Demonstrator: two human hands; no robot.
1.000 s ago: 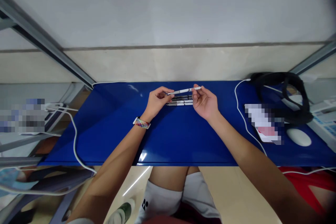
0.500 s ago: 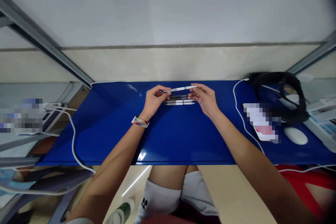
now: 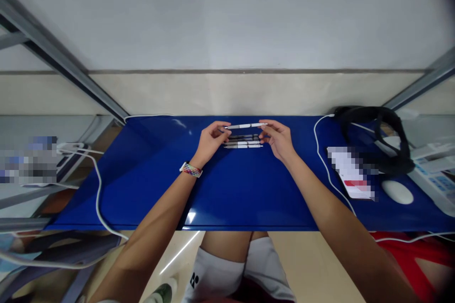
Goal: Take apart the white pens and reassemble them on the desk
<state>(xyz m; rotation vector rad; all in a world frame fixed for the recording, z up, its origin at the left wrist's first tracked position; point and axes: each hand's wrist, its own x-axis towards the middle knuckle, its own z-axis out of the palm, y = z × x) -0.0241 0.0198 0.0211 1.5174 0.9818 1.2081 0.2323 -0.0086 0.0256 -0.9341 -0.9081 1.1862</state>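
A white pen is held level between my two hands at the back middle of the blue table. The fingertips of my left hand pinch its left end. At its right end, my right hand grips it between thumb and finger. Just nearer to me, several more pens lie side by side, white ones in front and darker ones behind. Some fingers of both hands are close to the ends of these pens; whether they touch them is unclear.
On the right are a black headset, a phone-like device, a white mouse and a white cable. A wall stands behind the table. Another cable crosses the left side.
The held pen has gone from slightly tilted to nearly level, its right end lower relative to the left. Both hands still hold it. The whole view has shifted slightly.
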